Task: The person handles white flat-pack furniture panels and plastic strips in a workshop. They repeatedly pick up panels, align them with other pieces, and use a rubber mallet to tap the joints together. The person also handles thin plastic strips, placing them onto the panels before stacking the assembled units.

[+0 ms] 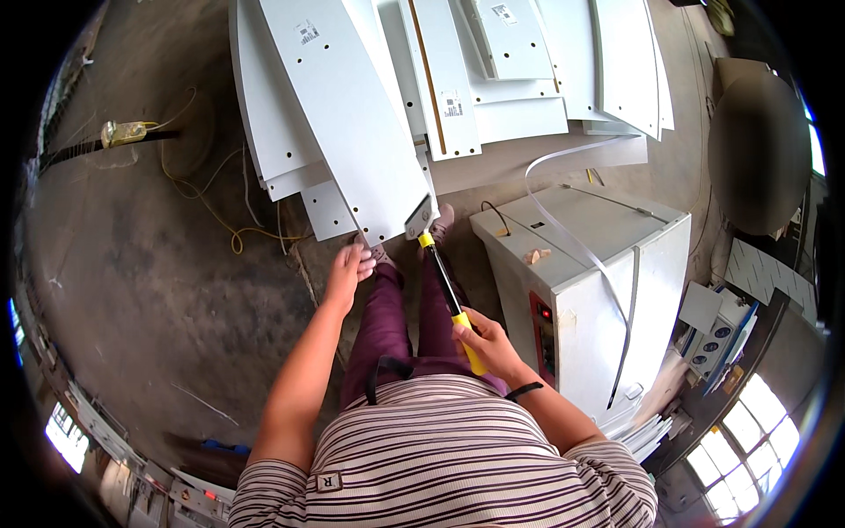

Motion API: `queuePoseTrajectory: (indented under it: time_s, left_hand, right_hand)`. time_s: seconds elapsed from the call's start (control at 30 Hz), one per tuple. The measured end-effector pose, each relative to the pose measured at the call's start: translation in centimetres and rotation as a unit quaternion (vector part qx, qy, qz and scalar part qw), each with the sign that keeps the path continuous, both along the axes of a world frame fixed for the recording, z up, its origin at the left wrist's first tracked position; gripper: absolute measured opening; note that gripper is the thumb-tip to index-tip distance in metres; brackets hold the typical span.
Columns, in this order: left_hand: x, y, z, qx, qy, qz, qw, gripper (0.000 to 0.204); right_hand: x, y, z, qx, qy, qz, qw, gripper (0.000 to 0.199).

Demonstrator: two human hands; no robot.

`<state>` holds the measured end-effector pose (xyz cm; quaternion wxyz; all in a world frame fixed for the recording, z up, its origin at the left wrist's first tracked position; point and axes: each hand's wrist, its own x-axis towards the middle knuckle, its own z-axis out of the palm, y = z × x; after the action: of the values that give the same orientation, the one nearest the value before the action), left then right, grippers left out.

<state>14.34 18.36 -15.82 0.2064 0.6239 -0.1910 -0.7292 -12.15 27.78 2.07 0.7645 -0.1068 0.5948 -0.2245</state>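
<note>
My right hand [495, 348] is closed round the yellow grip of a long-handled scraper [447, 283]. Its shaft is black, and its wide metal blade points away from me, at the near end of a long white panel [352, 114]. Whether the blade touches the panel cannot be told. Just short of that panel's near left corner is my left hand [345, 275], its fingers loosely bent and a little apart, with nothing visible in them. Dark holes and a printed label mark the panel, which lies on top of other white panels [264, 106].
More white boards [519, 114] are stacked ahead. At my right stands a pale metal cabinet [607, 290] with a red-lit switch panel [544, 326] and a white strip [563, 216] trailing over it. Yellow cable [236, 239] lies on the floor at left. My feet are under the panel's near end.
</note>
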Motion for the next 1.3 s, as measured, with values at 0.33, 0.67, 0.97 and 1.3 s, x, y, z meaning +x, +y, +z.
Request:
queuePoseTrajectory:
  time_s: [0.33, 0.67, 0.97, 1.3]
  left_hand:
    - [10.0, 8.7, 1.6, 0.078, -0.068, -0.087, 0.991, 0.030]
    - [16.2, 12.8, 4.6, 0.072, -0.083, -0.063, 0.992, 0.025]
    - [19.6, 14.1, 6.4, 0.047, -0.085, -0.008, 0.995, 0.026]
    - [20.3, 14.9, 8.0, -0.149, -0.281, -0.221, 0.922, 0.026]
  right_hand:
    - [3.5, 3.8, -3.3, -0.139, 0.231, 0.044, 0.962, 0.043]
    - [4.5, 0.4, -4.9, -0.293, 0.399, 0.099, 0.863, 0.037]
    - [4.9, -7.8, -7.9, -0.330, 0.400, 0.108, 0.848, 0.036]
    - [4.9, -19.8, -12.6, -0.385, 0.395, 0.105, 0.827, 0.036]
